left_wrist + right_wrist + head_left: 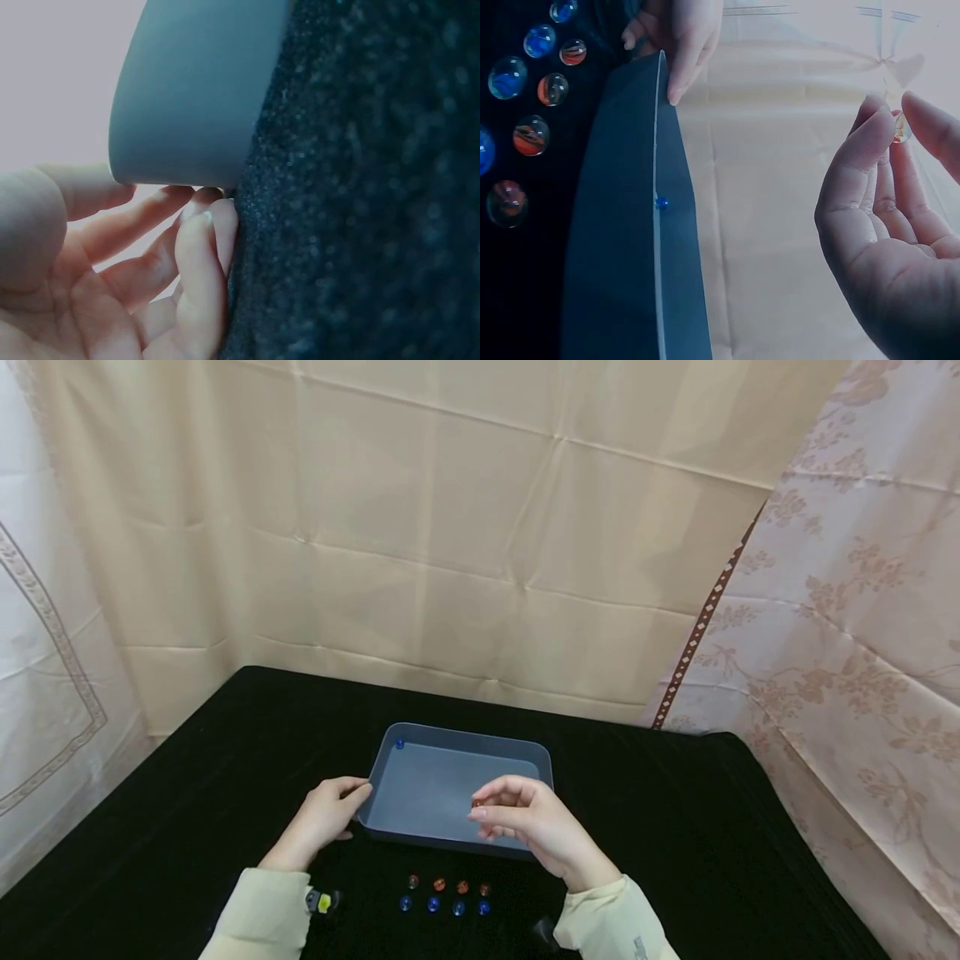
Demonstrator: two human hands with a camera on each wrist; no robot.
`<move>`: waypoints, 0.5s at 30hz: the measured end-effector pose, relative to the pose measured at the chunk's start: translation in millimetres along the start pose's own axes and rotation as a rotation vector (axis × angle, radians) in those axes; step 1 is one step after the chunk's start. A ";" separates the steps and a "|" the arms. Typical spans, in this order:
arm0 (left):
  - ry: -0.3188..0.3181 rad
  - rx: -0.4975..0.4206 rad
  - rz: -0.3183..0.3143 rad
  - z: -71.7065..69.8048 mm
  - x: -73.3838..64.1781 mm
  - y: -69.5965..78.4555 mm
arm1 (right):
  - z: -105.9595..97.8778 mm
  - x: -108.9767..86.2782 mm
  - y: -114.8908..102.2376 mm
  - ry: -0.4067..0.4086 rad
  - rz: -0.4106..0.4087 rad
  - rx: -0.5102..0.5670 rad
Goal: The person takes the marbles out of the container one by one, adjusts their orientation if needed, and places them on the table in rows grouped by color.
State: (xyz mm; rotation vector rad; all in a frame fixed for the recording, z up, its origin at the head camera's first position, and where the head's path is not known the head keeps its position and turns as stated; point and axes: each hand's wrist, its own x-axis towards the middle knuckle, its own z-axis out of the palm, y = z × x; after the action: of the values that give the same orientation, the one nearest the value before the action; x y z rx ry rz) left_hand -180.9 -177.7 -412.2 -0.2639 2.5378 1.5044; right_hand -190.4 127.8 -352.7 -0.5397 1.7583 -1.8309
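My right hand (536, 822) is over the front right part of a grey-blue rectangular tray (438, 839). Between thumb and fingertip it pinches a clear marble (900, 127) with orange inside, mostly covered by the fingers in the head view. My left hand (322, 817) holds the tray's left side, its thumb over the rim and its other fingers against the outer wall (191, 112). Inside the tray, a blue marble (400, 744) lies in the far left corner.
In front of the tray, several orange-swirled marbles (439, 885) form a row on the black cloth (652, 827), with a row of several blue marbles (433, 904) nearer me. A beige curtain (420, 543) hangs behind the table, and a floral curtain (862, 635) hangs to the right.
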 end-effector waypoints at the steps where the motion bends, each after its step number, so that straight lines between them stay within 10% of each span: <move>1: -0.001 -0.002 0.001 -0.2 -0.1 0.4 | -0.2 -1.2 0.6 -0.002 0.002 0.006; 15: 0.002 0.000 -0.011 0.2 -2.4 3.2 | -7.5 -15.3 10.3 -0.027 0.040 0.006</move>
State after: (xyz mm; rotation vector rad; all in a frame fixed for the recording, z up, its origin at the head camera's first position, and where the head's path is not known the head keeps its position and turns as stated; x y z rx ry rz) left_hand -179.4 -175.8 -409.0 -0.2794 2.5337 1.5015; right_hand -182.2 143.2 -362.3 -0.5209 1.7335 -1.7932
